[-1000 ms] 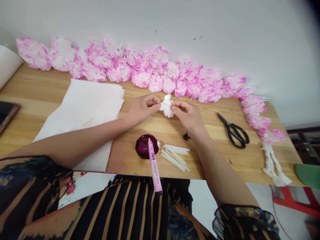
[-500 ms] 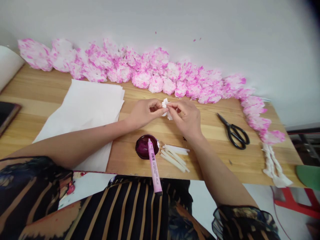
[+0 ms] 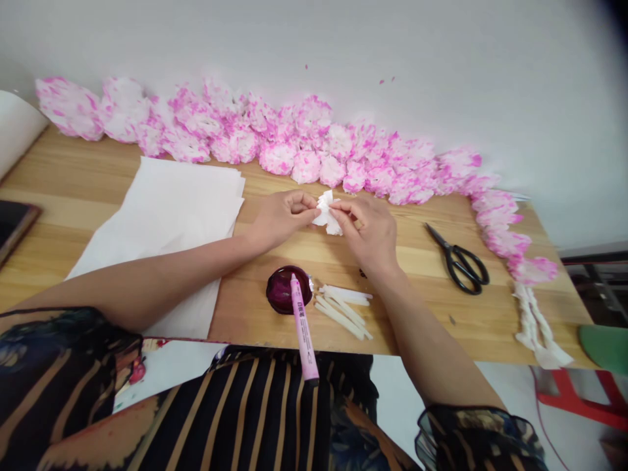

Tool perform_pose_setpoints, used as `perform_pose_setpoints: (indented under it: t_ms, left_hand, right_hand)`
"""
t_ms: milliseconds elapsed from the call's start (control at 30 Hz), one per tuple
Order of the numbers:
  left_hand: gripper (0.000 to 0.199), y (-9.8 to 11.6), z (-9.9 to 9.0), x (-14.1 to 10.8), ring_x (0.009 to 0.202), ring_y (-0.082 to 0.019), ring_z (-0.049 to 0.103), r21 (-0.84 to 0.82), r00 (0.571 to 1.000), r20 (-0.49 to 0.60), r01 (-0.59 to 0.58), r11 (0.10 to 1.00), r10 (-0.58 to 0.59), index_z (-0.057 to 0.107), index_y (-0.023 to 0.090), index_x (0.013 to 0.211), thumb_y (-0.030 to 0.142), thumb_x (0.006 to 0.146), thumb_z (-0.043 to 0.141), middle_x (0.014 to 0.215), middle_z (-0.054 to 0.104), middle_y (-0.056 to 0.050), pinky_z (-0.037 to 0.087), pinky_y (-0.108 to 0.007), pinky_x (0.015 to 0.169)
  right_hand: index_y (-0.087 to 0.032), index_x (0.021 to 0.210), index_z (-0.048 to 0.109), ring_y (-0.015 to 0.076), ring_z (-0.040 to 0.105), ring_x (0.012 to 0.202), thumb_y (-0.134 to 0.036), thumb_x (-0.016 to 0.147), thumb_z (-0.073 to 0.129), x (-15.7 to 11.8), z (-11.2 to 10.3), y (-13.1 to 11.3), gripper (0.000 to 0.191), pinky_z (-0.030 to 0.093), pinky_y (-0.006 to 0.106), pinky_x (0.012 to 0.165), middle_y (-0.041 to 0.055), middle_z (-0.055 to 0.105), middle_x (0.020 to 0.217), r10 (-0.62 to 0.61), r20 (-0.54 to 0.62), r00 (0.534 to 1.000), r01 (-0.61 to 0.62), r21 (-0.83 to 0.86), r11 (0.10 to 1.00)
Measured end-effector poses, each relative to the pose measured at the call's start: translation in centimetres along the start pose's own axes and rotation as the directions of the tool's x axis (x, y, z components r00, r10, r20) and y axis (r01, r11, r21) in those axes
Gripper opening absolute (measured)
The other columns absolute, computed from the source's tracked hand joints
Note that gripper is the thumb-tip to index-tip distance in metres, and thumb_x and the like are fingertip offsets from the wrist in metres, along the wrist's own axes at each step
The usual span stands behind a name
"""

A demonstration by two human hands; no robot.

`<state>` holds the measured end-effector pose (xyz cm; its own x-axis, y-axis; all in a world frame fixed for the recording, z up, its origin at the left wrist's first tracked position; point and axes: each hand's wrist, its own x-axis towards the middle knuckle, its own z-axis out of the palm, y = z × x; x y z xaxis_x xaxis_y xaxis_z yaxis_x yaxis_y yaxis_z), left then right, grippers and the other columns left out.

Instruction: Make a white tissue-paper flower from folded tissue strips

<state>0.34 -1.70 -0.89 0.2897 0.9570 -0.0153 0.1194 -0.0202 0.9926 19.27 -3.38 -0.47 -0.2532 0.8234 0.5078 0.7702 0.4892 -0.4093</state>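
Above the middle of the table, a small crumpled white tissue paper piece (image 3: 327,213) is spread between my two hands. My left hand (image 3: 287,216) pinches its left edge between thumb and fingertips. On the other side, my right hand (image 3: 367,229) grips it the same way. Nearer my body stands a small dark dish (image 3: 282,291) with purple-magenta contents, and a pink marker (image 3: 305,337) rests across its rim, sticking out past the table edge. Beside the dish lie several thin whitish sticks (image 3: 343,311), partly fanned out.
A stack of white paper sheets (image 3: 171,196) lies under my left forearm. Pink-and-white paper flowers (image 3: 277,157) line the wall. Black-handled scissors (image 3: 461,265) are to the right, near twisted white paper strips (image 3: 537,330). A dark flat object (image 3: 14,226) sits far left.
The tissue paper piece is more spread out between my fingers, with more of it showing. My hands are slightly further apart. Everything else looks the same.
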Motion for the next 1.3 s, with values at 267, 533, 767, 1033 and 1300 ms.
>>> perform_pose_setpoints:
  t_ms: [267, 533, 767, 1033, 1300]
  left_hand:
    - [0.013, 0.3, -0.1, 0.0, 0.071, -0.012, 0.070, -0.014, 1.000, -0.029, 0.001, 1.000, -0.001, 0.062, 0.014, 0.083, 0.026, 0.081, 0.067, 0.081, 0.072, -0.003, 0.052, -0.022, 0.067]
    - [0.012, -0.2, 0.0, 0.1, 0.073, -0.011, 0.064, 0.004, 0.999, -0.034, -0.038, 0.999, 0.038, 0.062, 0.014, 0.082, 0.025, 0.079, 0.066, 0.081, 0.071, -0.002, 0.048, -0.021, 0.068]
    - [0.021, 0.2, 0.3, -0.6, 0.075, -0.012, 0.063, 0.094, 0.987, 0.048, -0.158, 0.983, 0.154, 0.063, 0.013, 0.082, 0.034, 0.081, 0.067, 0.082, 0.070, -0.004, 0.048, -0.024, 0.071]
    - [0.026, -0.1, 0.1, -0.3, 0.068, -0.011, 0.056, 0.129, 0.984, 0.012, -0.177, 0.976, 0.177, 0.064, 0.014, 0.076, 0.038, 0.085, 0.062, 0.076, 0.066, -0.002, 0.041, -0.024, 0.064]
    - [0.024, -0.1, 0.0, -0.2, 0.068, -0.010, 0.055, -0.020, 0.995, -0.058, -0.080, 0.997, 0.079, 0.061, 0.015, 0.074, 0.037, 0.080, 0.066, 0.075, 0.065, -0.001, 0.042, -0.023, 0.064]
  right_hand:
    - [-0.021, 0.086, 0.065, 0.0202, 0.060, 0.082, -0.032, 0.095, 0.053, -0.1, -0.2, -0.2, 0.018, 0.043, 0.035, 0.077, 0.0038, 0.069, 0.084, 0.087, -0.061, 0.994, -0.081, 0.092, 0.992]
    - [-0.020, 0.086, 0.065, 0.0148, 0.058, 0.068, -0.043, 0.093, 0.056, 0.0, 0.2, 0.4, 0.026, 0.044, 0.030, 0.066, 0.0002, 0.067, 0.077, 0.289, 0.132, 0.948, -0.318, 0.405, 0.857]
    - [-0.022, 0.082, 0.070, 0.0170, 0.059, 0.070, -0.036, 0.090, 0.064, 0.1, -0.2, -0.6, 0.017, 0.042, 0.034, 0.071, 0.0007, 0.068, 0.074, 0.042, -0.032, 0.999, -0.038, 0.119, 0.992]
    - [-0.023, 0.086, 0.072, 0.0185, 0.060, 0.073, -0.037, 0.094, 0.060, -0.1, 0.2, -0.4, 0.020, 0.043, 0.035, 0.074, 0.0017, 0.069, 0.076, 0.016, -0.077, 0.997, -0.010, 0.075, 0.997]
    - [-0.021, 0.083, 0.068, 0.0150, 0.059, 0.067, -0.037, 0.090, 0.063, -0.1, 0.6, -0.5, 0.018, 0.044, 0.029, 0.063, -0.0008, 0.068, 0.075, 0.390, 0.022, 0.920, -0.350, 0.490, 0.799]
